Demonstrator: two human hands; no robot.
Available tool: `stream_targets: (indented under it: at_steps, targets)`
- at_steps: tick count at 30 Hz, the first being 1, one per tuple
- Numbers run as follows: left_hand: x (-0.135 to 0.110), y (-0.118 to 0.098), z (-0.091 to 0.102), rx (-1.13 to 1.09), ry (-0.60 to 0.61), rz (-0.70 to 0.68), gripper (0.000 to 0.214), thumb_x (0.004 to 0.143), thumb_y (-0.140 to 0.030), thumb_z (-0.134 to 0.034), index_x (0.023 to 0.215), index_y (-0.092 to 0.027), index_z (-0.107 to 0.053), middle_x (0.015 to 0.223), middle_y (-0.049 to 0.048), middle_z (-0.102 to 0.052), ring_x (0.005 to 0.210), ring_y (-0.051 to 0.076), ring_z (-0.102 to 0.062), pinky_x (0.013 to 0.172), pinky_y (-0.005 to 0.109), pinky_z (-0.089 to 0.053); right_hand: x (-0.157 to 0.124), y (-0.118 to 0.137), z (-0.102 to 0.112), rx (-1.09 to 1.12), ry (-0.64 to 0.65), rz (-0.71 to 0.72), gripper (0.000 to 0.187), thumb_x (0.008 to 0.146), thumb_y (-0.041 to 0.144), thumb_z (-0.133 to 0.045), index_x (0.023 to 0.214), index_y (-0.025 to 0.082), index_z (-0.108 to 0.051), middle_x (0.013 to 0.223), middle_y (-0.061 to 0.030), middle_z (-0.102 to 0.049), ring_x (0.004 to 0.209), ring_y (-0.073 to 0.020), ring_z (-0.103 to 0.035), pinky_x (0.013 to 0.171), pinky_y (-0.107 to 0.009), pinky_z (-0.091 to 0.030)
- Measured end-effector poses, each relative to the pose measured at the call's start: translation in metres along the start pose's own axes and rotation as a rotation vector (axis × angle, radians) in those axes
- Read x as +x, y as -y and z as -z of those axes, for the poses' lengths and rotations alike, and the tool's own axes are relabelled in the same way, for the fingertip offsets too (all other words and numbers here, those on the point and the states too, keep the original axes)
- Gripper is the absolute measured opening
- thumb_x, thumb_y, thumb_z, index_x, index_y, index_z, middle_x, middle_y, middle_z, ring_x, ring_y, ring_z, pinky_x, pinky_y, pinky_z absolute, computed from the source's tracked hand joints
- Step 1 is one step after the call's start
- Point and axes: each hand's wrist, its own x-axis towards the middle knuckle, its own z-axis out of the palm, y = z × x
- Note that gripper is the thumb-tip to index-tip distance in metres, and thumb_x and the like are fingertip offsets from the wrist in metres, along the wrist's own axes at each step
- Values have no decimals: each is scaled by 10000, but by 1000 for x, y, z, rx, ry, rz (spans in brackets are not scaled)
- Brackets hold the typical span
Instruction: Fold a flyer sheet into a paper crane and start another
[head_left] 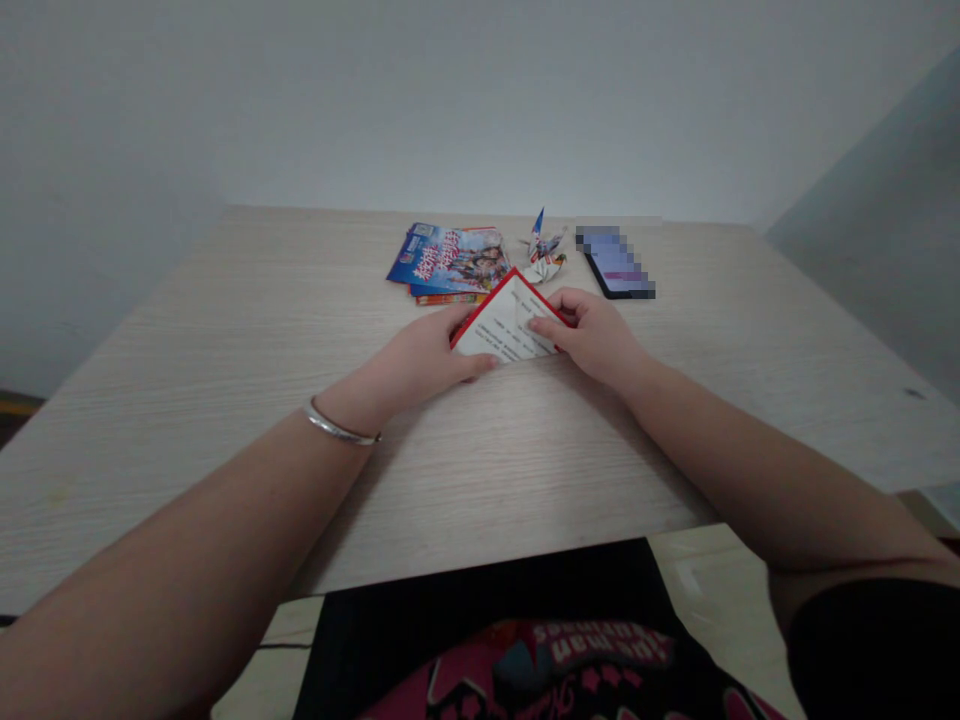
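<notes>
Between my two hands is a folded sheet of paper [504, 328], white with printed text and red along its two upper edges, its corner pointing away from me. My left hand [431, 352] grips the paper's left side, thumb on top along the near edge and fingers underneath. On the right side, my right hand [596, 335] pinches it with the thumb over the printed face and the other fingers behind. The fingers under the paper are partly hidden. Just beyond the paper stand folded paper cranes [545, 250], blue, white and red.
A stack of colourful printed leaflets [450, 258] lies at the back left of the paper. A dark phone [615, 262], partly blurred out, rests at the back right. The pale wooden table [225, 330] meets a wall behind, and its near edge runs in front of my lap.
</notes>
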Motion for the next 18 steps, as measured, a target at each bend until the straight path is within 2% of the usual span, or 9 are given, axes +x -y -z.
stream_targets:
  at_steps: [3,9,11,16,18]
  targets:
    - [-2,-4,1,-5,33,86,477,854,-302,-687,1310,-166,-672,943,67,-798,596,159,-666,604,301,-538,1,-5,0,62,-9,15,242,795,432,-735,861,233,-615,845,-18,-710,764,-186,-634,632,-328,-514]
    - [-2,-3,1,10,31,92,461,849,-292,-679,1286,-144,-676,905,62,-782,624,164,-669,626,300,-531,3,-10,-1,176,91,-65,268,787,380,-740,835,251,-510,848,-15,-710,727,-178,-646,608,-331,-531]
    - [-2,-2,2,37,47,101,469,844,-297,-678,1285,-138,-680,911,61,-786,682,188,-692,674,317,-547,3,-9,-2,238,110,-73,272,765,331,-754,836,249,-505,831,-5,-715,715,-170,-654,629,-331,-542]
    - [-4,-5,3,128,18,15,493,846,-280,-678,1324,-160,-694,1280,102,-763,1083,263,-727,937,373,-564,1,-3,-6,307,105,-58,293,755,266,-759,876,258,-492,832,17,-733,751,-167,-689,689,-339,-570]
    - [-5,-5,2,152,-2,0,512,868,-287,-665,1360,-146,-681,1340,121,-740,1165,288,-706,1009,408,-543,-1,1,-7,300,108,-55,316,764,247,-754,930,270,-485,860,21,-748,800,-183,-714,708,-354,-585]
